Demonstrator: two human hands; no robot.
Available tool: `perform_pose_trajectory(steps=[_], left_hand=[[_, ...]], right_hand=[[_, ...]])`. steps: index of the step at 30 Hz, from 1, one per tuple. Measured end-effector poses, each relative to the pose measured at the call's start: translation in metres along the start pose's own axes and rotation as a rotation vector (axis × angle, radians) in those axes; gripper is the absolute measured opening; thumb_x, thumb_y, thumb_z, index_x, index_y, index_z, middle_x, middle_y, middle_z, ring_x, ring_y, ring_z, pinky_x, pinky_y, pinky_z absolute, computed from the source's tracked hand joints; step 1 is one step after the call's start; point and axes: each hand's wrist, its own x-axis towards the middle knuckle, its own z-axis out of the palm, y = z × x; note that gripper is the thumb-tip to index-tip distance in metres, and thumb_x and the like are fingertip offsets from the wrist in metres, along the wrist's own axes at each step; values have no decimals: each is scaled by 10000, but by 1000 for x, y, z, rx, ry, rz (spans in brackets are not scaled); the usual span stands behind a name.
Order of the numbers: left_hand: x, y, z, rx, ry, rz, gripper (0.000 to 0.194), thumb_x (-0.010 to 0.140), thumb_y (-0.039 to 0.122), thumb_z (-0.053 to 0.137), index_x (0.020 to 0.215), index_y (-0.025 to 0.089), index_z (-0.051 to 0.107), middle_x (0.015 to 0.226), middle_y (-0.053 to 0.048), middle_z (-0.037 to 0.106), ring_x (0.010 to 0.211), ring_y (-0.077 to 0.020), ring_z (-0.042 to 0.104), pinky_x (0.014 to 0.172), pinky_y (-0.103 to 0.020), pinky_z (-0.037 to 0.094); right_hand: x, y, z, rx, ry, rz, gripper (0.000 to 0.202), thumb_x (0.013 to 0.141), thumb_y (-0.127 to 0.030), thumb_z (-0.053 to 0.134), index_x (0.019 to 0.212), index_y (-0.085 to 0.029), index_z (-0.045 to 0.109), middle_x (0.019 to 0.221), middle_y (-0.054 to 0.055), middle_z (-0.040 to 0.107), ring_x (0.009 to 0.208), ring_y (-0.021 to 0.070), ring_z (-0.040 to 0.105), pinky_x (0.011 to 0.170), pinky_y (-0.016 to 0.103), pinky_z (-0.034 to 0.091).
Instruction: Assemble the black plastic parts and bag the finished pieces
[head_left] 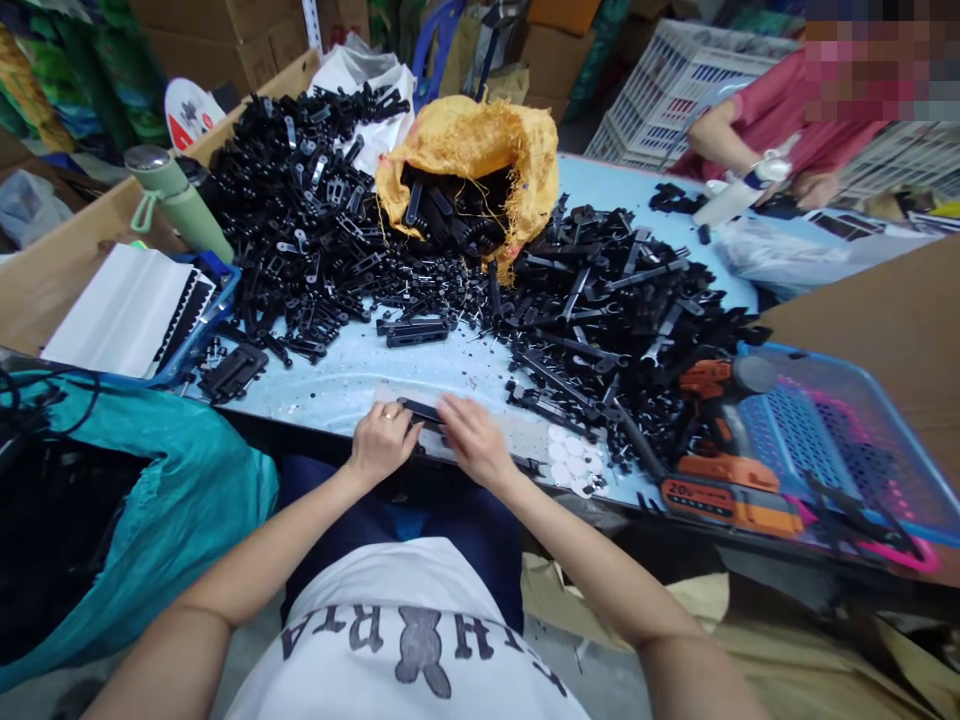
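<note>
A short black bar-shaped part (421, 409) lies between my hands at the table's front edge. My left hand (384, 440) grips its left end with bent fingers; a ring shows on one finger. At the part's right end is my right hand (474, 438), its fingers close together and slightly blurred, so its hold is unclear. Just beyond, more black bars (416, 332) lie on the light blue table (337, 372). Small white discs (574, 458) are to the right of my right hand.
Heaps of black parts (300, 200) surround a yellow sack (465, 135). An orange power drill (720, 480) and blue basket (885, 430) sit right. At left stand a green bottle (180, 200) and blue tray (161, 375). A person (780, 120) works across the table.
</note>
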Motion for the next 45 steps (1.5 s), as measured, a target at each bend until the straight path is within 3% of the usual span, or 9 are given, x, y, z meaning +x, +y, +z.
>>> perform_pose_trajectory(steps=[5, 15, 20, 24, 28, 33, 37, 41, 45], left_hand=[[38, 9, 14, -51, -186, 422, 580, 783, 524, 576, 1199, 127, 505, 1062, -145, 606, 1036, -273, 522, 875, -384, 374], [33, 11, 14, -17, -217, 488, 513, 846, 468, 505, 1203, 101, 488, 1132, -151, 575, 1052, -262, 509, 887, -369, 372], [34, 7, 6, 110, -220, 477, 454, 905, 435, 399, 1133, 70, 544, 1042, -184, 611, 924, -257, 569, 737, -345, 433], [25, 12, -21, -89, -95, 401, 549, 916, 523, 260, 710, 138, 592, 660, -100, 605, 651, -187, 572, 574, -279, 412], [0, 28, -63, -603, 18, 519, 585, 938, 495, 138, 625, 179, 517, 537, -35, 538, 515, -127, 504, 525, -251, 378], [-21, 51, -75, -972, 122, 462, 597, 938, 489, 103, 605, 187, 496, 495, -34, 509, 474, -123, 497, 498, -257, 387], [-22, 51, -54, -812, 403, 297, 731, 904, 553, 12, 726, 185, 619, 617, -75, 601, 585, -151, 577, 569, -288, 460], [3, 19, -16, -391, 428, 231, 902, 809, 673, -69, 1109, 183, 628, 988, -146, 655, 946, -228, 611, 783, -346, 486], [40, -15, 16, -13, 171, 240, 693, 821, 677, 284, 1215, 177, 558, 1030, -154, 633, 926, -252, 595, 785, -352, 451]], right_hand=[[-46, 27, -8, -86, 13, 106, 467, 896, -375, 464, 1330, -202, 452, 1171, 129, 594, 1014, 249, 574, 829, 390, 482], [-45, 54, -13, -236, -211, -87, 494, 910, -476, 404, 1280, -160, 491, 911, 106, 627, 821, 200, 565, 694, 311, 425], [-43, 54, -31, -376, -58, 64, 541, 836, -630, 412, 679, -159, 628, 607, 86, 568, 608, 188, 528, 543, 288, 344], [-28, 31, -72, -48, 0, -43, 548, 862, -609, 384, 544, -183, 515, 507, 38, 504, 490, 129, 457, 490, 261, 281], [-13, -7, -104, 589, 12, -161, 519, 901, -553, 353, 548, -192, 472, 447, 0, 452, 432, 107, 424, 465, 245, 293], [-5, -55, -55, 933, 67, -37, 569, 903, -582, 176, 548, -209, 418, 435, 6, 432, 405, 123, 431, 437, 253, 355], [22, -72, 13, 334, -21, 257, 409, 887, -423, 196, 837, -255, 565, 889, 107, 612, 887, 253, 598, 699, 407, 495], [82, -30, 37, 159, -26, 243, 352, 858, -286, 367, 1173, -257, 520, 1271, 107, 488, 1225, 261, 420, 942, 451, 404], [136, 58, 21, -38, -136, -2, 376, 891, -327, 448, 1241, -206, 516, 1325, 114, 461, 1230, 258, 384, 1040, 457, 256]])
